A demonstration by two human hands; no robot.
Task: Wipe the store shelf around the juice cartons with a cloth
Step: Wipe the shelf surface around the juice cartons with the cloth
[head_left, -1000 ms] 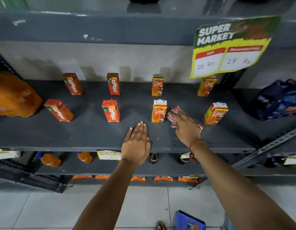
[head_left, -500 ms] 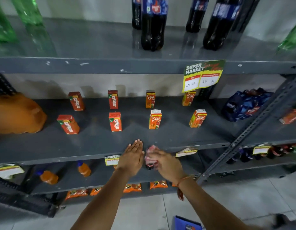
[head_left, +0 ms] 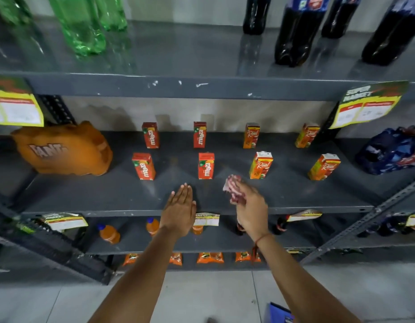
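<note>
L hand (head_left: 179, 210) lying flat, fingers together, on dark grey metal shelf (head_left: 108, 194). R hand (head_left: 249, 209) gripping crumpled red-white cloth (head_left: 234, 190), just beside it. Small orange-red cardboard juice cartons (head_left: 206, 165) standing just beyond both.

"Maaza" on red cartons (head_left: 206, 165), "Real" on orange cartons (head_left: 260, 165), "SUPER MARKET" on price sign (head_left: 368, 104)

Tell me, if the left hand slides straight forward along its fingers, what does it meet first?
Probably nothing at first: the left hand points into the gap between the front Maaza cartons, nearer the right one. Depth is unclear.
</note>
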